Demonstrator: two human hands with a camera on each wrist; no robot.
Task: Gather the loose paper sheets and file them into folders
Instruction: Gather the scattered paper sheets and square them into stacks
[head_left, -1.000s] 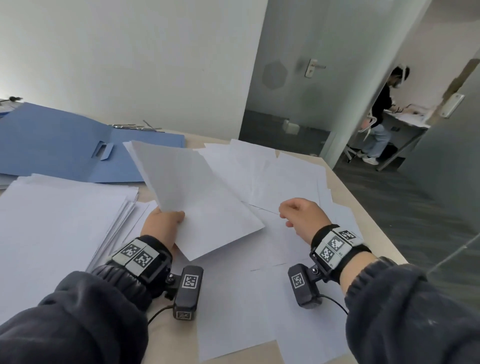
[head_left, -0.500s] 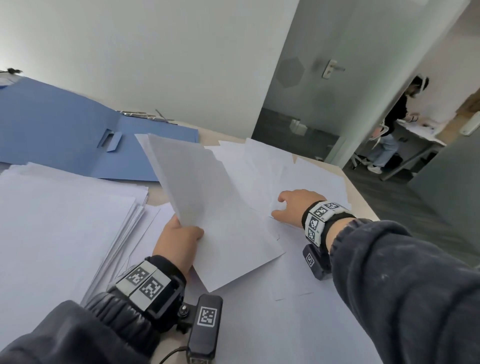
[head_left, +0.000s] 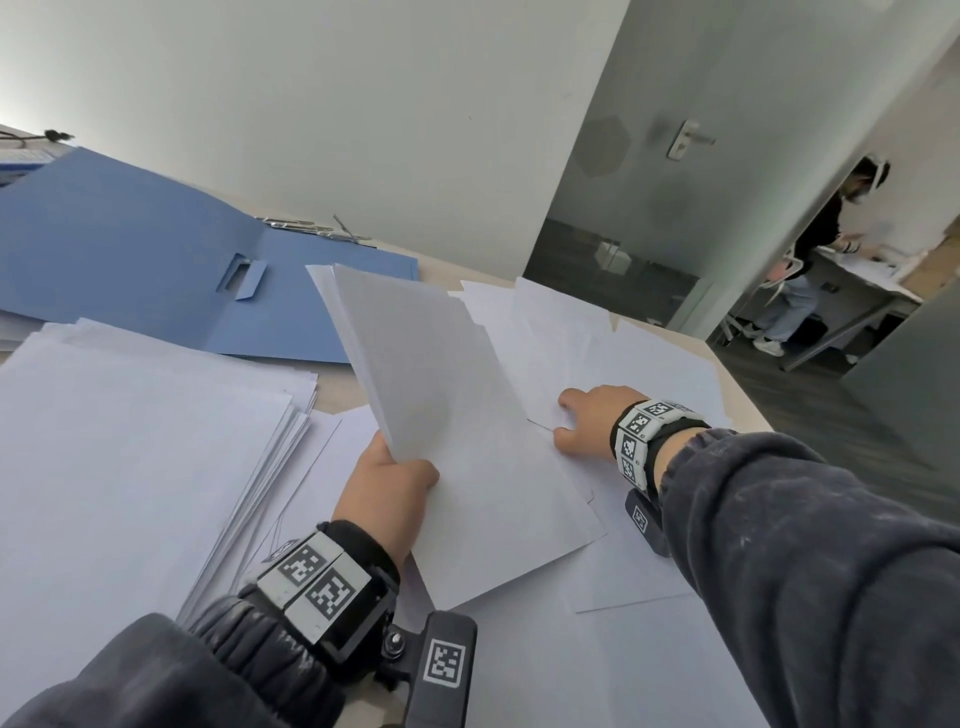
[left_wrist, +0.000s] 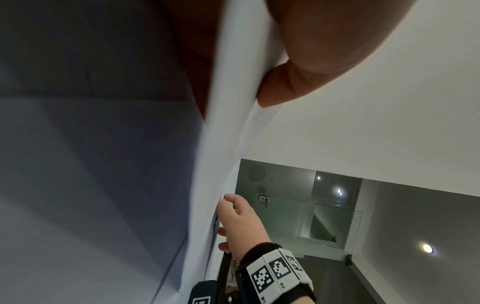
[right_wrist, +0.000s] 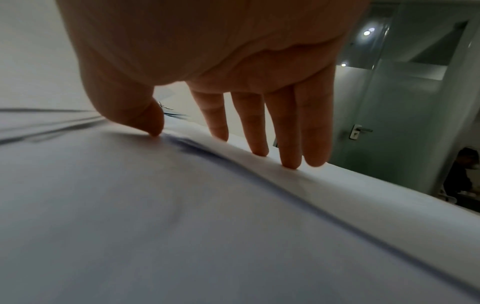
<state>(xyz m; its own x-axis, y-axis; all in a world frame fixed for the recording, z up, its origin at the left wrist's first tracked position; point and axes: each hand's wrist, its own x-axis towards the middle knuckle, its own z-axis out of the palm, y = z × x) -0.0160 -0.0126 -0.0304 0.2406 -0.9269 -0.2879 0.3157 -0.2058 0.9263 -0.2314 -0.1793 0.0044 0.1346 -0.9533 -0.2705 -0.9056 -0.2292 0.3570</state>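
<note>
My left hand (head_left: 387, 486) pinches a thin bundle of white sheets (head_left: 452, 431) by its near left edge, lifted and tilted above the table; the left wrist view shows the thumb (left_wrist: 280, 90) clamped on the bundle's edge (left_wrist: 233, 102). My right hand (head_left: 584, 421) rests on the loose white sheets (head_left: 623, 358) spread over the right of the table. Its fingers (right_wrist: 288, 144) are straight, with tips pressing a sheet (right_wrist: 233, 205), and the thumb touches it too. An open blue folder (head_left: 130, 260) lies at the far left.
A thick stack of white paper (head_left: 119, 452) lies at the left front. Metal clips (head_left: 311, 228) lie behind the folder by the wall. The table's right edge (head_left: 748, 410) drops to a dark floor. Another person (head_left: 810, 260) works at a desk beyond a glass door.
My right hand has reached further out over the loose sheets and flattened its fingers on them. My left hand has raised and tilted the held bundle a little.
</note>
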